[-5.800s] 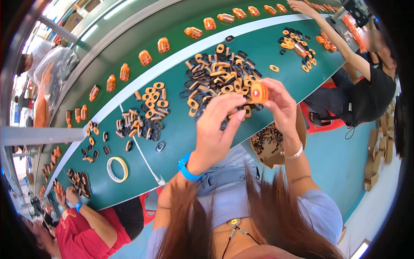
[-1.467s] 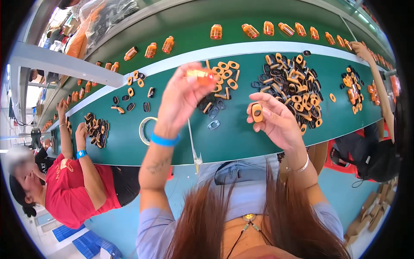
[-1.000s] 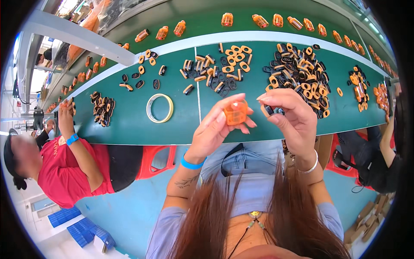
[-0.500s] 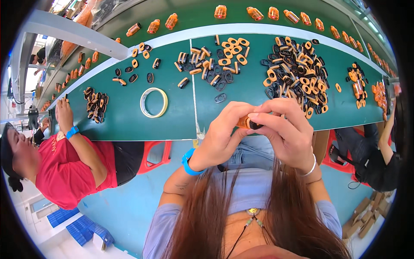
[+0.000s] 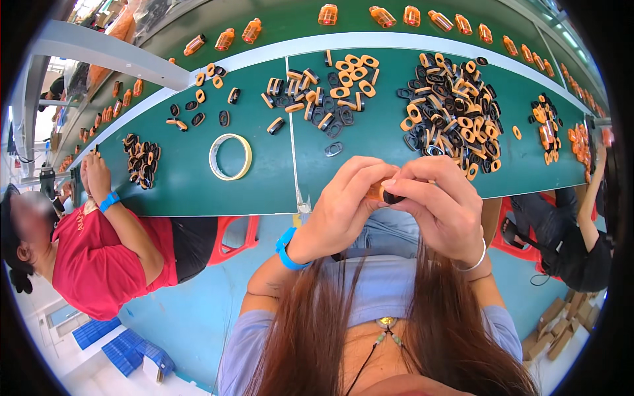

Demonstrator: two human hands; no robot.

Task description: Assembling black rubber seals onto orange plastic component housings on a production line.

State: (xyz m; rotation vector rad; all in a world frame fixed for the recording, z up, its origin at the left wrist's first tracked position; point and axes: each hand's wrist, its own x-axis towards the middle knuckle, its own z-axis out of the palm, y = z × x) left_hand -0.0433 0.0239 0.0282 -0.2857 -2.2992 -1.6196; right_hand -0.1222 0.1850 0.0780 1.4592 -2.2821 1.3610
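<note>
At the table's near edge, both my hands meet around a small translucent orange bottle-shaped piece [image 5: 375,192]. My left hand [image 5: 340,208] wraps its fingers round the body, which hides most of it. At the right end of the piece sits a black oval cap [image 5: 392,197]. My right hand [image 5: 444,208] is closed on that end, thumb and fingers pressed against the cap. Just beyond my hands lies a large pile of black and tan oval rings [image 5: 456,119]; a smaller cluster of them [image 5: 340,92] lies farther left.
A tape roll [image 5: 230,157] lies on the green table [image 5: 191,145] to the left. Orange bottle pieces [image 5: 328,14] line the green strip beyond the white rail [image 5: 370,42]. A co-worker in red [image 5: 105,257] sits at left, another in black [image 5: 574,254] at right.
My fingers have closed a little further over the orange piece, so less of it shows. The view has shifted slightly; my hands stay in nearly the same place.
</note>
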